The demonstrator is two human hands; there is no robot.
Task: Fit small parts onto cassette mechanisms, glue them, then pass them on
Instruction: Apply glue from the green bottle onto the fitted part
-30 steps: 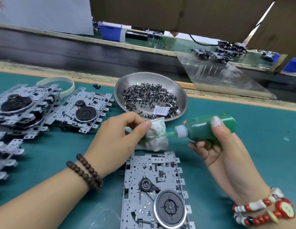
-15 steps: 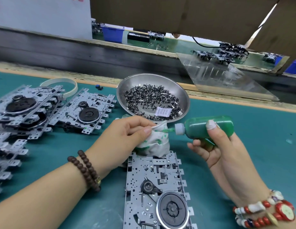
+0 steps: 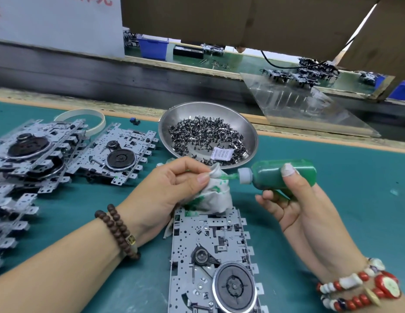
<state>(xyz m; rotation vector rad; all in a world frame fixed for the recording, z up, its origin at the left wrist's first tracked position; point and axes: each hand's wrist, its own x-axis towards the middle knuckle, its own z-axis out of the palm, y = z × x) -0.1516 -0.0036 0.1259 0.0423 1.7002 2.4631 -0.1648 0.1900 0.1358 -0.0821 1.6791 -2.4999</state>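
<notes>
Left hand [image 3: 165, 188] pinches a stained white cloth [image 3: 216, 196] around the nozzle of a green glue bottle [image 3: 285, 177], gripped sideways by the right hand [image 3: 294, 199]. Both hover just beyond the cassette mechanism [image 3: 210, 260] lying on the surface [image 3: 332, 222]

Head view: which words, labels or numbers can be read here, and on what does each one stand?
White board, top left: red characters, cut off by the frame edge, not readable.
White packet in the metal bowl: lines of print, too small to read.
Green glue bottle: no label visible.
</notes>
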